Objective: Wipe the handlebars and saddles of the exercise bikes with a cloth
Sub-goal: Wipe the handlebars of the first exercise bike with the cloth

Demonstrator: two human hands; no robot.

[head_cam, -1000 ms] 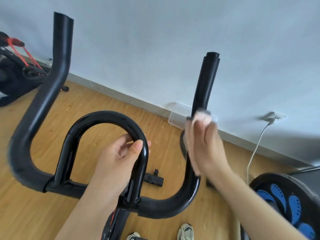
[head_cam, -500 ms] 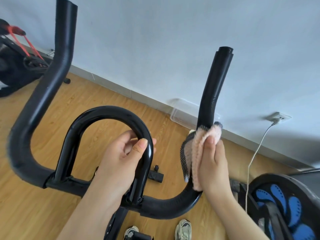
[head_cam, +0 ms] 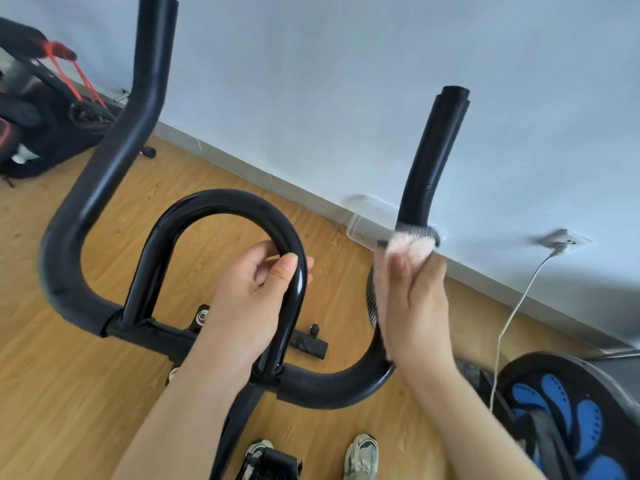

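A person's left grip (head_cam: pixel 256 299) curls round the glossy centre loop (head_cam: pixel 225 202) of an exercise bike's handlebar, thumb over the tube, steadying it. The right grip (head_cam: pixel 415 306) clasps a pink cloth (head_cam: pixel 408 245) round the right horn (head_cam: pixel 429 161), about halfway up its black sleeve. The step in hand looks to be wiping that horn. The next move likely calls for sliding the cloth up to the end cap under firm pressure. Beyond, a clear box (head_cam: pixel 363 223) lies by the wall, and a second bike (head_cam: pixel 34 126) stands far left.
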